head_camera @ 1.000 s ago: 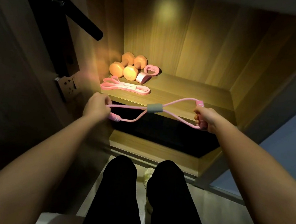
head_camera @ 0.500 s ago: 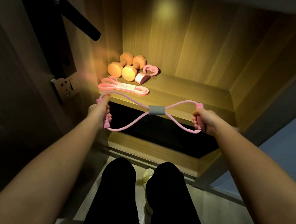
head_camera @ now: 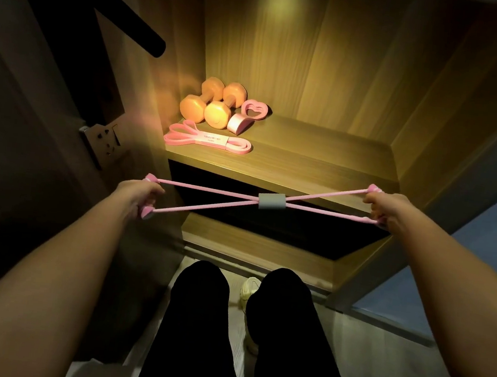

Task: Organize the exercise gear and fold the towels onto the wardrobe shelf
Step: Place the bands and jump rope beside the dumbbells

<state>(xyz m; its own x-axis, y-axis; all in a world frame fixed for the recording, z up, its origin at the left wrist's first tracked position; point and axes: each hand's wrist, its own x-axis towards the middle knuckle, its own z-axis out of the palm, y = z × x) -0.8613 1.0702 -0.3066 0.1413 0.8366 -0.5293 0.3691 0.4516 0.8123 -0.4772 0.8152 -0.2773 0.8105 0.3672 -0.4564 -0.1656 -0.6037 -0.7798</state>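
My left hand (head_camera: 139,192) is closed around one handle of the expander (head_camera: 271,201). It is stretched tight in the air, just before the front edge of the shelf (head_camera: 320,165), not yet on it. My right hand (head_camera: 387,209) is closed around the other handle. If one grip slips, the cord may snap back and hit my other hand.
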